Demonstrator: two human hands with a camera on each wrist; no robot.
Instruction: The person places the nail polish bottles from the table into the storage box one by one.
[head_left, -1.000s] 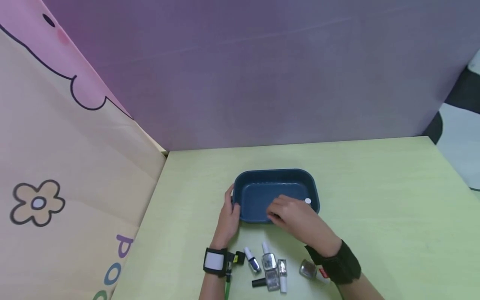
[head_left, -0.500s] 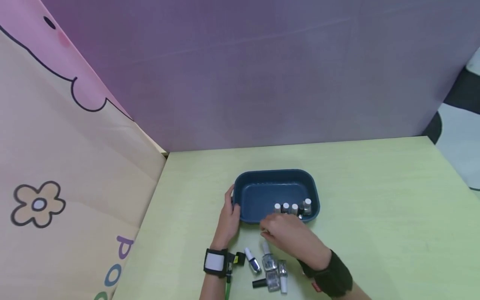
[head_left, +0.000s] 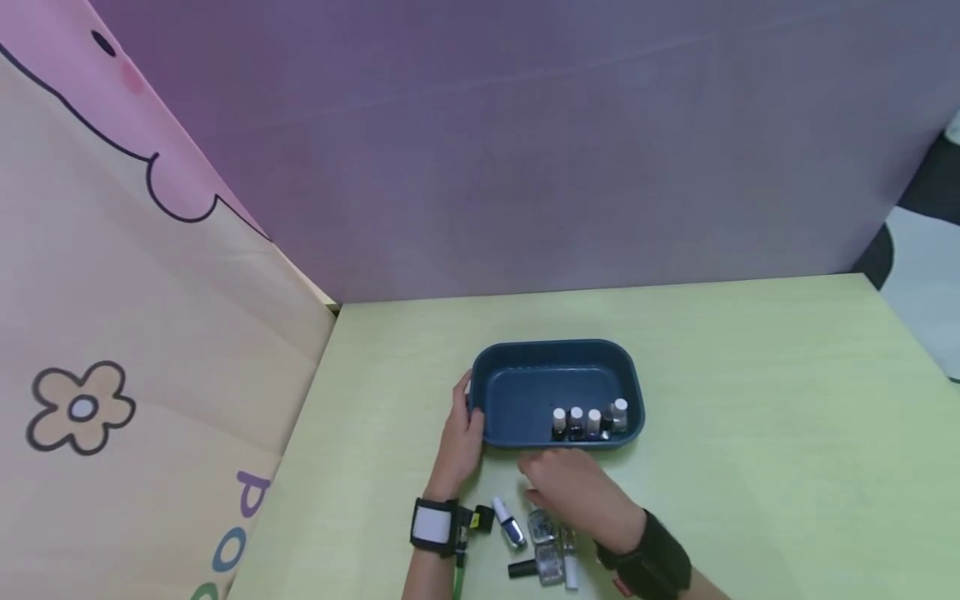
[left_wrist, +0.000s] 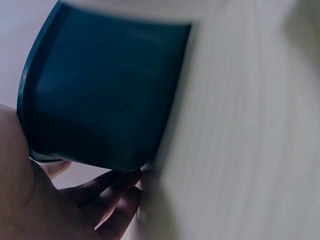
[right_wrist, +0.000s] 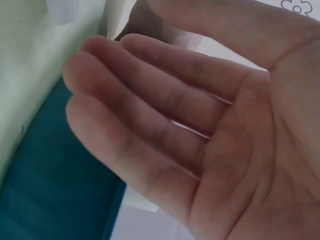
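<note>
My left hand (head_left: 456,446) holds the left end of a dark blue tray (head_left: 501,346), with the thumb at the rim and the fingers against its outer side, as the left wrist view shows. Small nail polish bottles (head_left: 559,423), mostly white-capped, stand in a row along the tray's near right side. Just in front of the tray, my right hand (head_left: 577,493) hovers above more nail polish bottles. Its fingers are relaxed and hold nothing in the right wrist view. Below it lie a clear nail polish bottle (head_left: 542,527) and a black-capped one (head_left: 550,564); the hand partly covers the group.
A dark nail polish bottle with a white cap (head_left: 510,527) lies near my left wrist. The pale green table (head_left: 765,400) extends to both sides. A purple panel (head_left: 525,167) rises behind it, and a printed sheet (head_left: 165,350) hangs at the left.
My right hand has drawn back from over the tray toward the bottles on the table, uncovering the row inside the tray. The left hand has kept its hold on the tray.
</note>
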